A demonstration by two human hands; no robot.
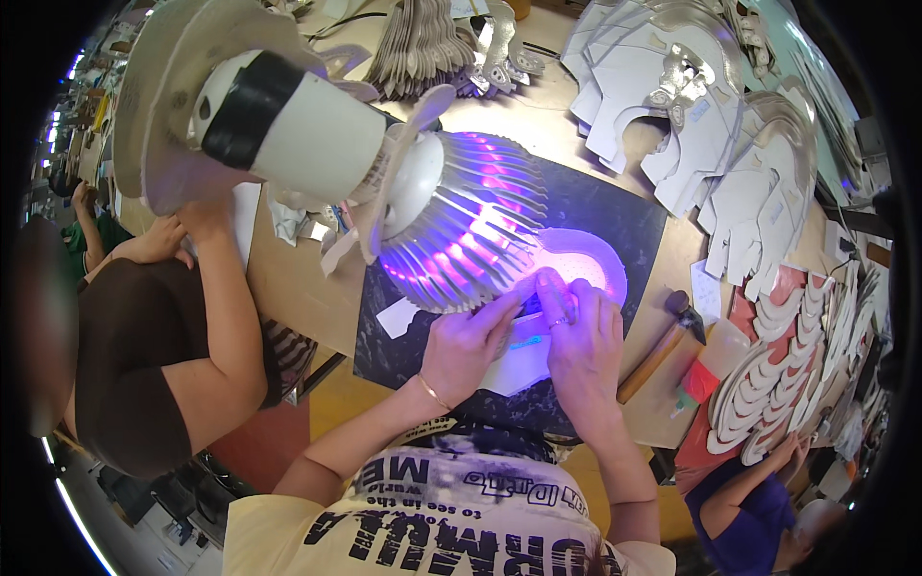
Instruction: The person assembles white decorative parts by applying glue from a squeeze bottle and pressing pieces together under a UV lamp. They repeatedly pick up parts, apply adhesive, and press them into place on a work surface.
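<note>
A pale, curved shoe upper piece (603, 259) lies on the dark mat, its rounded end lit purple and white. My left hand (468, 348), a thin bracelet at its wrist, has its fingers pinched together at the near inner edge of the piece. Close beside it, my right hand (586, 338), with a ring on one finger, presses fingers and thumb on the same edge. The fingertips of both hands nearly meet, and they hide part of the piece. Over the left hand hangs a finned lamp (461, 226) glowing purple.
A hammer (663, 348) lies right of the dark mat (634, 206). Stacked white and silver upper pieces (663, 106) fill the far right, with curved strips (768, 365) on a red sheet nearer. Co-workers sit at left, one arm (216, 326) near the table, and at lower right.
</note>
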